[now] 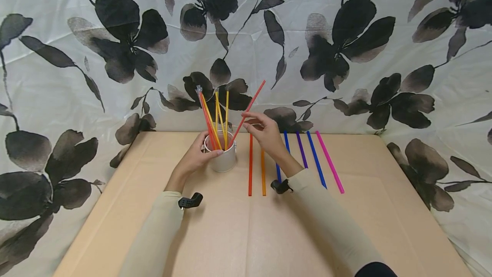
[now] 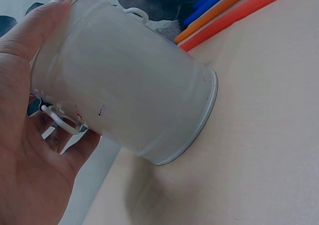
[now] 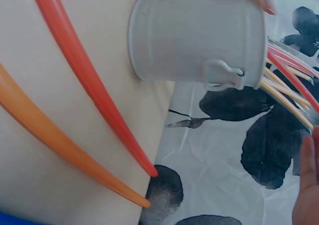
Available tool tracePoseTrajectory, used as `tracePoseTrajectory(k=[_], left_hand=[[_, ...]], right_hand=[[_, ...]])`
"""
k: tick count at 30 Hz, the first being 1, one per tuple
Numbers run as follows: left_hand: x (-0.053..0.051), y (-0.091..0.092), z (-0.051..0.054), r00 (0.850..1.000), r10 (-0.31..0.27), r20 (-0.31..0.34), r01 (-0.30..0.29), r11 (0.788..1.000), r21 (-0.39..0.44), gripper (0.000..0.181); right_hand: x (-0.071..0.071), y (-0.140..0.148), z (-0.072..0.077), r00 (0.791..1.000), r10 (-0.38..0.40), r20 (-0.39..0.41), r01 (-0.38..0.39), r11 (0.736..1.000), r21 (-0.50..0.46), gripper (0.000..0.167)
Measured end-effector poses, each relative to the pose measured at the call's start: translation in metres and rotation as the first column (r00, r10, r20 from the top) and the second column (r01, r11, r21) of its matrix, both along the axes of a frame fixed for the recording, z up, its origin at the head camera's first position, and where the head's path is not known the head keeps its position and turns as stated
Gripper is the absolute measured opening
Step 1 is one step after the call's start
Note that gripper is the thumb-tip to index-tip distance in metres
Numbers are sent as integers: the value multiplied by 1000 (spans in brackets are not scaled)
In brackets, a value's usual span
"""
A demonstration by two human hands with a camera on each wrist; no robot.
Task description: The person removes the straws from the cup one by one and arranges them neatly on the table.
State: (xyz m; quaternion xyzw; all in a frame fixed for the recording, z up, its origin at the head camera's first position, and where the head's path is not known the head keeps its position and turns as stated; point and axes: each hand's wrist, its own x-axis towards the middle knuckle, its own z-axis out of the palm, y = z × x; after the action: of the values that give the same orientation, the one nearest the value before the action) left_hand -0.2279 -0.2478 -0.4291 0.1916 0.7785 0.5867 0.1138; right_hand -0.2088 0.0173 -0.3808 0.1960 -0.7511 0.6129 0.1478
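Observation:
My left hand [image 1: 197, 155] grips the white metal bucket [image 1: 224, 160] by its rim and side; in the left wrist view the thumb lies at the rim. Several yellow and red sticks [image 1: 208, 116] stand in the bucket, leaning various ways. With thumb and fingertips my right hand [image 1: 265, 134] pinches a red stick [image 1: 255, 96], tilted to the upper right, its lower end at the bucket's mouth. The right wrist view shows the bucket [image 3: 199, 38] side-on, with only part of my right hand [image 3: 307, 185] at the edge.
Right of the bucket, a red stick [image 1: 250, 170] and an orange stick [image 1: 263, 174] lie on the table [image 1: 215, 234]. Beyond them are blue sticks [image 1: 316, 159], a purple stick [image 1: 301, 148] and a pink stick [image 1: 329, 161]. A floral cloth [image 1: 246, 46] hangs behind the table.

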Motion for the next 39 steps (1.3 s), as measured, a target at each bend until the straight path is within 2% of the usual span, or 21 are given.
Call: tracePoseTrajectory(k=[4, 8, 11, 16, 21, 24, 27, 34, 39], left_hand=[[-9, -3, -16, 1000, 6, -11, -6, 1000, -1, 78], [-10, -4, -20, 1000, 10, -20, -10, 1000, 5, 77], [-10, -4, -20, 999, 13, -30, -13, 1000, 7, 76], [-11, -3, -22, 999, 20, -37, -20, 1000, 1, 76], [-12, -4, -23, 1000, 22, -21, -22, 1000, -12, 77], [-12, -4, -21, 1000, 22, -11, -22, 1000, -19, 78], [-10, -4, -16, 1000, 17, 1, -17, 1000, -21, 80], [6, -1, 10, 1000, 9, 18, -8, 999, -41, 79], [8, 0, 13, 1000, 6, 11, -6, 999, -37, 78]], right_hand=[[6, 5, 17, 996, -57, -68, 52, 996, -75, 29], [6, 11, 27, 987, -132, -95, 122, 987, -103, 24], [5, 16, 32, 984, -151, -98, 138, 982, -133, 22], [7, 24, 37, 992, -103, -76, 90, 983, -159, 22], [15, 32, 38, 998, -50, 29, 53, 993, -102, 24], [21, 38, 37, 994, -27, 102, 33, 998, -59, 26], [26, 43, 36, 990, -2, 140, 6, 1000, -27, 29], [35, 51, 26, 981, 12, 193, -20, 999, 43, 40], [41, 50, 19, 964, -6, 266, -17, 996, 85, 42]])
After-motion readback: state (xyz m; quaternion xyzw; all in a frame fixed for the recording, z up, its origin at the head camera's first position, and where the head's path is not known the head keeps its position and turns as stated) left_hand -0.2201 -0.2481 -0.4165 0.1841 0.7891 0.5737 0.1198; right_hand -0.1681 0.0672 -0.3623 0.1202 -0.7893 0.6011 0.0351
